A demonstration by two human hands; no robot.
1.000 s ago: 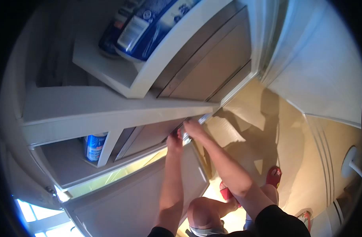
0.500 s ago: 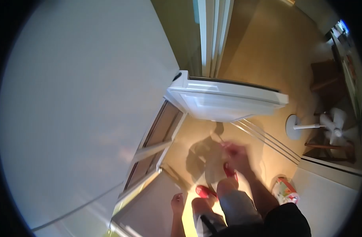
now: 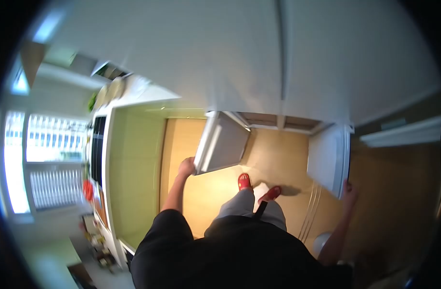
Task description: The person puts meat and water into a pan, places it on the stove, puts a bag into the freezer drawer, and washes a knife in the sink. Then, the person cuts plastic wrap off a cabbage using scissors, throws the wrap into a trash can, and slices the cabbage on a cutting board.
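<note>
Left hand (image 3: 186, 166) on thick-edged door (image 3: 226, 143), right hand (image 3: 349, 190) at white door (image 3: 328, 156)

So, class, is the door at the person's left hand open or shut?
Open: the door stands out at an angle from the cabinet, whose interior shows.

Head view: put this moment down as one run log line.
left hand: on edge of left door | right hand: at edge of right door, blurred | doors: both open | red slippers: on floor
</note>
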